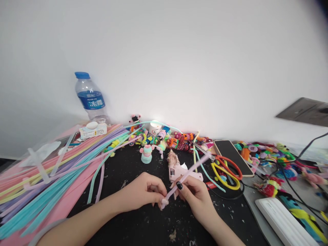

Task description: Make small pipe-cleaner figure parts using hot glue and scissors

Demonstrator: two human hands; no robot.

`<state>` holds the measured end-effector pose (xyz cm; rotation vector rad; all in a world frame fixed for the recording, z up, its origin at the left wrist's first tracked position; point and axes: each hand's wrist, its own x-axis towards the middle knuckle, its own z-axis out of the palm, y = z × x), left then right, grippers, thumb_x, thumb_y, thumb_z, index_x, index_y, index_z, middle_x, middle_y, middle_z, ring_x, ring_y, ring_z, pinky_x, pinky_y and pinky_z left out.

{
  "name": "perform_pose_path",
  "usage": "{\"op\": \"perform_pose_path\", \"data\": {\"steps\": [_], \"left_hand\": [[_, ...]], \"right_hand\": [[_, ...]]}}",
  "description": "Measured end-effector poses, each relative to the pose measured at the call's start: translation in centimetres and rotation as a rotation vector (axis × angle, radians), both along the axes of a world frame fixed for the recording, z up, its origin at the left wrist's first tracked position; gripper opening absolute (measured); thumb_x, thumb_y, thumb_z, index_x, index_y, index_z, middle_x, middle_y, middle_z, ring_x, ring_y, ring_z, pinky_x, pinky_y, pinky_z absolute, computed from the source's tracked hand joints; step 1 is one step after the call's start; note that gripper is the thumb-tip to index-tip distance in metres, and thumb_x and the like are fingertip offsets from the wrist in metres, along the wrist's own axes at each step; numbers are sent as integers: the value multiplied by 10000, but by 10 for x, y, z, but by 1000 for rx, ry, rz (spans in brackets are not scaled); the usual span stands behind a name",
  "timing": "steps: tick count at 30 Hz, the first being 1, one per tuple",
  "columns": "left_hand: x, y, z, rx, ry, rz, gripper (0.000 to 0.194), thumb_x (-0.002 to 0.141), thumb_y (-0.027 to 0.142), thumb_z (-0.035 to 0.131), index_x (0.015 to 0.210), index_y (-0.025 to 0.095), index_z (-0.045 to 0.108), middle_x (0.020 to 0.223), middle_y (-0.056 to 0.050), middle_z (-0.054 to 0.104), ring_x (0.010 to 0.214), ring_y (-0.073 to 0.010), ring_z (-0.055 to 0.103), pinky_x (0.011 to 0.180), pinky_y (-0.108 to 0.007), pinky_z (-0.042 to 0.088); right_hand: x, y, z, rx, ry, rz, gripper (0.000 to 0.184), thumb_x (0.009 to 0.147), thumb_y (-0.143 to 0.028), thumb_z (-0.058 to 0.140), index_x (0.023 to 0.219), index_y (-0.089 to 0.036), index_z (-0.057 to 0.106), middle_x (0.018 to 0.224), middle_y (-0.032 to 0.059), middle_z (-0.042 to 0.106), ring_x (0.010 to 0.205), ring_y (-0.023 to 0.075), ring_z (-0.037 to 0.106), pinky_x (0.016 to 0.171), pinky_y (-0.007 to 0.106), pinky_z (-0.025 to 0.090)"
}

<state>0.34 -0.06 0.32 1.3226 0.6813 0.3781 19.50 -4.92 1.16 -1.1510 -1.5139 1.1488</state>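
A light purple pipe cleaner (194, 166) slants up to the right between my two hands, its lower end coiled into a small lump. My left hand (143, 192) pinches that coiled end between thumb and fingertips. With thumb and fingers my right hand (196, 196) grips the straight part just above the coil. Right behind my hands lies a pale pink hot glue gun (176, 171), partly covered by the right hand and the pipe cleaner. A small mint and pink pipe-cleaner figure (146, 154) stands upright beyond my left hand.
Bundled pastel pipe cleaners (77, 174) spread over the left side, near a water bottle (91, 97) against the wall. Orange and yellow-handled scissors (227, 171) and a phone (233, 157) lie to the right. A white power bank (284, 222) and cables sit at the far right.
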Motion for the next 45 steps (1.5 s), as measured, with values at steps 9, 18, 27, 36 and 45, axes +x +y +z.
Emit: {"op": "perform_pose_path", "data": {"steps": [9, 18, 27, 36, 45], "left_hand": [[0, 0, 3, 55, -9, -21, 119, 734, 182, 616, 799, 147, 709, 679, -10, 677, 627, -123, 588, 576, -196, 425], [2, -1, 8, 100, -12, -86, 160, 761, 155, 573, 808, 153, 725, 716, -11, 665, 632, -114, 568, 579, -180, 422], [1, -1, 5, 143, 18, -95, 151, 767, 217, 602, 729, 153, 733, 646, -11, 664, 590, -116, 560, 575, -188, 423], [-1, -1, 9, 203, 49, -144, 171, 778, 249, 596, 725, 160, 732, 608, -5, 646, 578, -120, 563, 589, -197, 428], [-2, -1, 11, 301, 67, -176, 178, 779, 272, 602, 749, 150, 729, 594, -14, 625, 565, -121, 537, 561, -201, 410]], "right_hand": [[2, 1, 1, -12, -55, -81, 270, 865, -355, 516, 696, -168, 610, 569, -13, 522, 478, 100, 413, 433, 206, 311], [0, 0, -2, -55, -6, -37, 266, 858, -350, 522, 698, -162, 620, 518, -37, 465, 450, 87, 345, 432, 211, 265], [-1, 0, -3, -80, 8, 6, 263, 863, -353, 521, 724, -161, 634, 544, -21, 515, 451, 84, 360, 436, 215, 279], [-1, -2, -3, -114, -12, 36, 263, 865, -356, 522, 719, -159, 618, 602, 20, 612, 467, 93, 405, 443, 218, 311], [-1, -1, -1, -90, -43, 47, 256, 866, -345, 522, 707, -170, 623, 597, 10, 609, 489, 106, 468, 453, 212, 349]]}}
